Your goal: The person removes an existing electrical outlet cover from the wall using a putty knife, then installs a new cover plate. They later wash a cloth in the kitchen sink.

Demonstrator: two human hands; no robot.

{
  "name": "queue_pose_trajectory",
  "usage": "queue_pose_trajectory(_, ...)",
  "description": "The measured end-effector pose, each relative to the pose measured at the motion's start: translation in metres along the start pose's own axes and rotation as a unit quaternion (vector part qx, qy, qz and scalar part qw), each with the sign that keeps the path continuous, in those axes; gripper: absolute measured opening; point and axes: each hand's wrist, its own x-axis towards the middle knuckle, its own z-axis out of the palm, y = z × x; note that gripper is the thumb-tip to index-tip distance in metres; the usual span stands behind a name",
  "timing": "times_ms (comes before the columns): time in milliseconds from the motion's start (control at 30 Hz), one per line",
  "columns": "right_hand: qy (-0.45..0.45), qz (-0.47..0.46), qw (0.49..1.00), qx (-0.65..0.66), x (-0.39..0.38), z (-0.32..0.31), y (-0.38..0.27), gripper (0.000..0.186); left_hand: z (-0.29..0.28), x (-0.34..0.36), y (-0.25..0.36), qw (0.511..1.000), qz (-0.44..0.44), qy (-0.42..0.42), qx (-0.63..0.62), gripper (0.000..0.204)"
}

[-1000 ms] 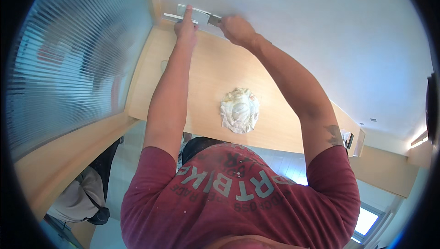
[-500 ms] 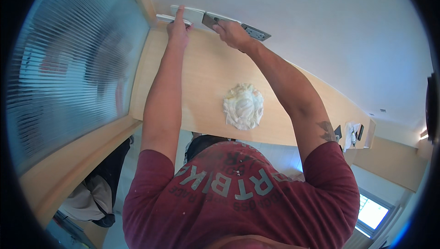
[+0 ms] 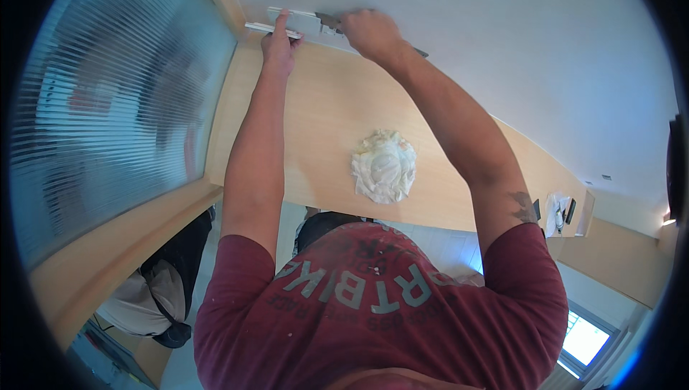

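My left hand (image 3: pixel 280 45) grips a thin white strip (image 3: pixel 258 27) with a dark underside at the foot of the white wall (image 3: pixel 502 53), one finger extended against a pale rectangular plate (image 3: pixel 303 22) there. My right hand (image 3: pixel 369 33) is closed on a flat grey metal blade tool (image 3: pixel 327 20), its blade at that plate's right end. A metal socket panel (image 3: pixel 420 53) lies mostly hidden behind my right hand. Below both hands, a crumpled white cloth (image 3: pixel 382 165) rests on the pale wooden desk (image 3: pixel 323 103).
A ribbed glass partition (image 3: pixel 108 117) in a wooden frame (image 3: pixel 93 261) borders the left. Small items (image 3: pixel 558 210) sit at the desk's right end. A dark and beige bag or clothing pile (image 3: pixel 151 297) is at lower left; a bright window (image 3: pixel 581 340) is at lower right.
My right hand has risen with the tool since half a second ago and now covers more of the socket panel. My left hand has barely moved in that interval.
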Motion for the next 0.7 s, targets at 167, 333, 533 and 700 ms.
queue_pose_trajectory(167, -0.084, -0.040, 0.995, -0.036, 0.027, -0.036, -0.028, 0.020, -0.007, 0.001, 0.000, 1.000, 0.000, -0.012, -0.003, 0.060)
queue_pose_trajectory(333, -0.120, -0.084, 0.982, -0.117, 0.057, -0.054, -0.056, 0.020, -0.001, -0.003, 0.000, 0.999, 0.007, -0.033, -0.010, 0.058)
queue_pose_trajectory(533, -0.137, -0.106, 0.967, -0.187, 0.074, -0.059, -0.085, 0.021, -0.002, 0.005, -0.007, 0.999, -0.008, 0.002, -0.041, 0.048)
queue_pose_trajectory(700, -0.166, -0.100, 0.964, -0.183, 0.071, -0.058, -0.086, 0.021, -0.004, 0.007, -0.007, 1.000, 0.006, -0.002, -0.030, 0.050)
